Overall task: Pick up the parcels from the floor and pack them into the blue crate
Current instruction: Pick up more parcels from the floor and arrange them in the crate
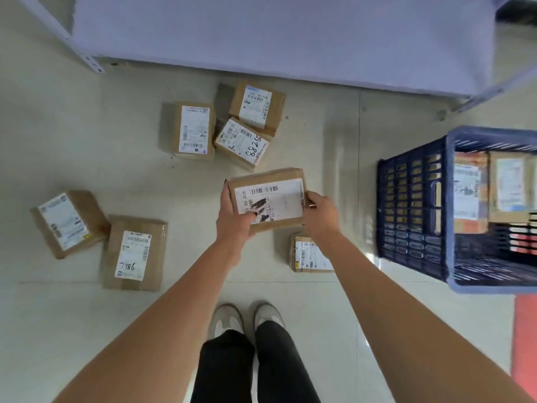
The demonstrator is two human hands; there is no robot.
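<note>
Over at nine o'clock on the pale tiled floor (87,135) lies a brown parcel (68,223) with a white label too blurred to read, and touching its right side a flatter parcel (134,254) with "7786" handwritten on its label. Up toward eleven o'clock three more sit bunched together: an upright-label box (194,130), a tilted box (242,144) marked "8825" in black pen, and a third box (257,107) behind it with printing that looks like "550 D5 A68". At the centre the person holds a held parcel (268,200) off the floor, the left hand (234,221) clasped round its near-left corner with the thumb lying on the label, the right hand (321,212) gripping its right edge; the label shows barcodes, digits that seem to read "09 028" and black scribbling over part of the print. Just below it, at about five o'clock, a small parcel (309,254) rests on the floor, partly hidden by the right forearm. At three o'clock stands the blue crate (412,210), with labelled boxes already inside, their print unreadable.
</note>
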